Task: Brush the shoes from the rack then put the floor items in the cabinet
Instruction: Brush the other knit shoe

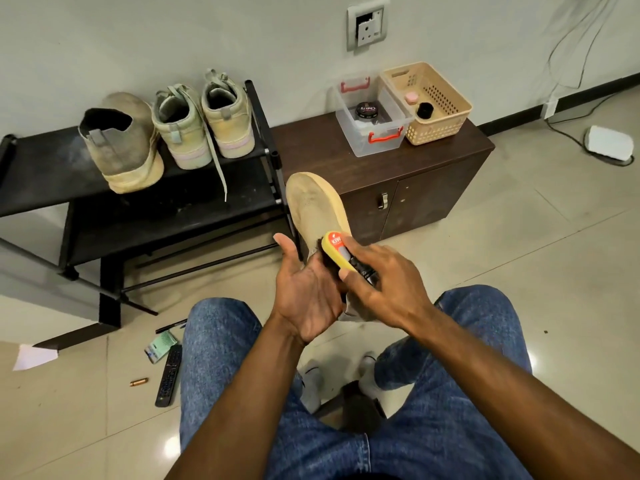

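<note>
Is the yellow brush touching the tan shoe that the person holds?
Touching. In the head view the right hand presses the yellow brush down on the tan shoe, dark bristles meeting its side, no gap visible. The left hand supports the shoe.

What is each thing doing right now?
Left hand: open, supporting the shoe.
Right hand: grips the brush.
Brush: pressed against the shoe.
Shoe: held up, sole showing.
Three shoes: upright on the rack.
Cabinet: doors closed.
Clear box: lid off.
Remote: lying on the floor.
</note>
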